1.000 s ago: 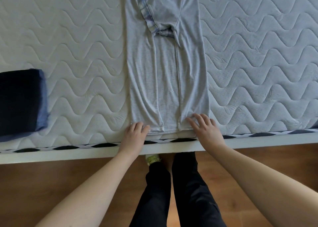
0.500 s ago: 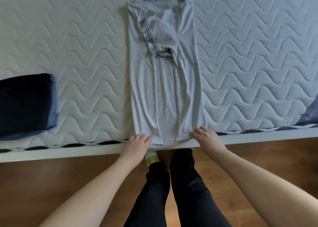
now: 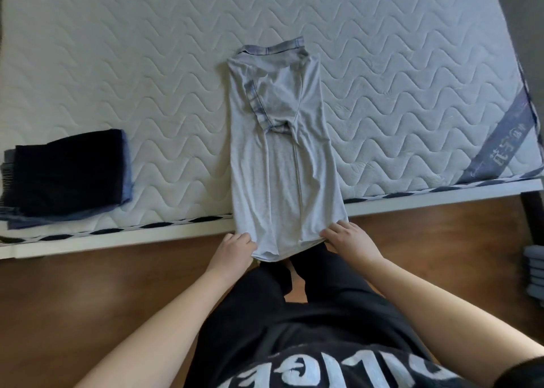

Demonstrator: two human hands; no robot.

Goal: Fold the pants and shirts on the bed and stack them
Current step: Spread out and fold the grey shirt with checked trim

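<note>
Already the shirt (image 3: 279, 158) is narrowed into a long grey strip, sleeves turned in, lying across the mattress (image 3: 117, 64) with its collar far from the person and its hem pulled off the near edge, over the floor. The left hand (image 3: 232, 250) pinches the hem's left corner and the right hand (image 3: 350, 240) pinches the right corner, fingers curled round the cloth. The likely next move is to carry the hem up toward the collar, and that is where trouble could start. The cloth looks thin and limp, so if the two corners are lifted unevenly the strip may skew and the turned-in sleeves could slide out, spoiling the straight sides. Pulling further toward the body would drag more of the shirt off the edge, and it could slip to the floor. A loose pinch on one corner would drop half the hem mid-fold. The dark stack (image 3: 67, 175) of folded clothes sits well apart on the left; a hasty transfer there could topple its edges.
</note>
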